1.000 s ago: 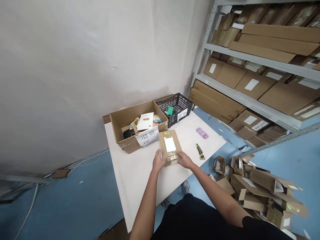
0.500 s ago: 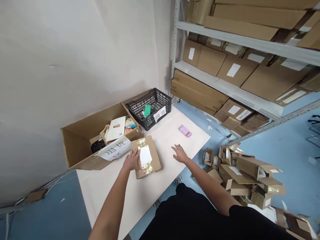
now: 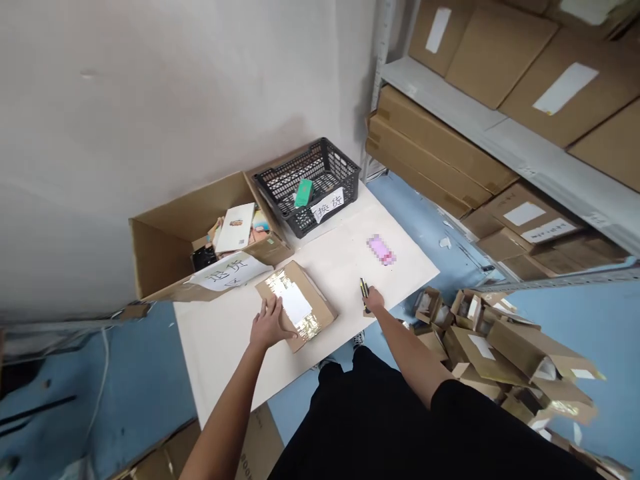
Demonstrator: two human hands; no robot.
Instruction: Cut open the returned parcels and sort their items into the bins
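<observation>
A taped cardboard box [image 3: 317, 293] with a white label lies on the white table. My left hand [image 3: 270, 323] grips its near left edge, fingers on top and thumb toward the near corner. Yellow-and-black, the utility knife [image 3: 365, 289] is in my right hand [image 3: 374, 300], which is closed around it to the right of the box. Whether its blade is out is too small to tell. Farther back on the table is a pink, pixelated item [image 3: 381, 249], apart from both hands.
At the table's back left is an open carton [image 3: 165, 250] holding booklets and small items. Beside it stands a black plastic crate [image 3: 300, 223] with a green box [image 3: 303, 193] inside. Opened cartons [image 3: 505, 347] are piled on the floor at right, below shelving [image 3: 480, 130].
My right hand has taken hold of the utility knife. The box has turned a little under my left hand, and the view has shifted and tilted lower.
</observation>
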